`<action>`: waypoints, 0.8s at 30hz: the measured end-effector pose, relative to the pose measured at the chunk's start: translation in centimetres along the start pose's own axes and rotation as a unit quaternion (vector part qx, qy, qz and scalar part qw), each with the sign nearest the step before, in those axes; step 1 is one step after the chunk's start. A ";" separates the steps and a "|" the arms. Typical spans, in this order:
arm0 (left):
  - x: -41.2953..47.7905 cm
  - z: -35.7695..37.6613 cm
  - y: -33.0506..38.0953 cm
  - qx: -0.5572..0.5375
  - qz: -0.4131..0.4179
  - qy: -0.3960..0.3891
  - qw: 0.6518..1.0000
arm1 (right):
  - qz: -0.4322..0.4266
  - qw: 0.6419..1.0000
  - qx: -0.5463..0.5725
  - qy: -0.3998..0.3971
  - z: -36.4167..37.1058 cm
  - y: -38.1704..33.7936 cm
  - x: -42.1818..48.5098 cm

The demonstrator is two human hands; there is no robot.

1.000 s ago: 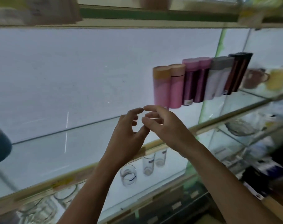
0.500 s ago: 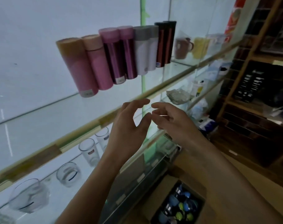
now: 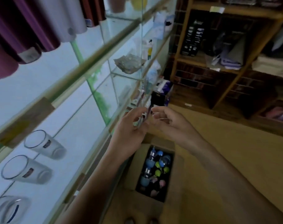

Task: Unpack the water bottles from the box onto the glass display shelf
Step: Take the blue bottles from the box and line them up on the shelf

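My left hand (image 3: 129, 126), right hand (image 3: 168, 123): both empty, fingers loose. Open brown cardboard box (image 3: 178, 188) lies directly below, colourful-capped water bottles (image 3: 155, 168) caps up. Both hands equally near, I judge.

Flasks (image 3: 32, 29) on the upper glass shelf (image 3: 92, 59): tops cut off by the upper edge; base labels blurred beyond reading. Two mugs (image 3: 118, 4) further along: only the bottoms are in frame. Corner tumbler (image 3: 8, 209): cut by the left edge. Other tumblers (image 3: 44, 144): printed marks illegible. Box (image 3: 178, 183): left flap partly hidden under the left forearm (image 3: 92, 183). Water bottles (image 3: 153, 168) inside: smeared, number uncountable. Black carton (image 3: 192, 39) on the wooden rack (image 3: 202, 60): white print too small to read. Packets (image 3: 153, 75) at the shelves' far end: blurred, kind undeterminable.
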State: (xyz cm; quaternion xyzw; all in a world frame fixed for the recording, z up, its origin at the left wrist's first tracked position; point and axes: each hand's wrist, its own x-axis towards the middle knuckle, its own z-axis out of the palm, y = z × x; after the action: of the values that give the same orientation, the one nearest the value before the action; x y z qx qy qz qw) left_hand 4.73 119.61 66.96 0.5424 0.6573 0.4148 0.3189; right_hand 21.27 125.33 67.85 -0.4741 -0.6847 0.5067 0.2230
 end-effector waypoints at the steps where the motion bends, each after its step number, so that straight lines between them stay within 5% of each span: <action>1: 0.2 0.5 -0.8 0.001 0.001 -0.018 1.000 | 0.015 1.000 -0.002 0.005 0.3 0.7 0.0; 10: 1.5 4.3 -8.8 0.010 -0.009 -0.161 0.987 | 0.109 0.993 0.009 0.047 3.9 8.1 -0.1; 24: 0.5 11.9 -22.3 0.003 -0.132 -0.214 0.968 | 0.195 0.979 0.057 0.029 8.9 23.9 1.3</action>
State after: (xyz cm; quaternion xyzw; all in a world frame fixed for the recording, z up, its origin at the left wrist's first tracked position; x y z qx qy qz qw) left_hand 4.95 121.00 41.73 0.5278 0.6411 0.2408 0.5023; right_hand 23.84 123.05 42.57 -0.5997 -0.5421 0.5647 0.1662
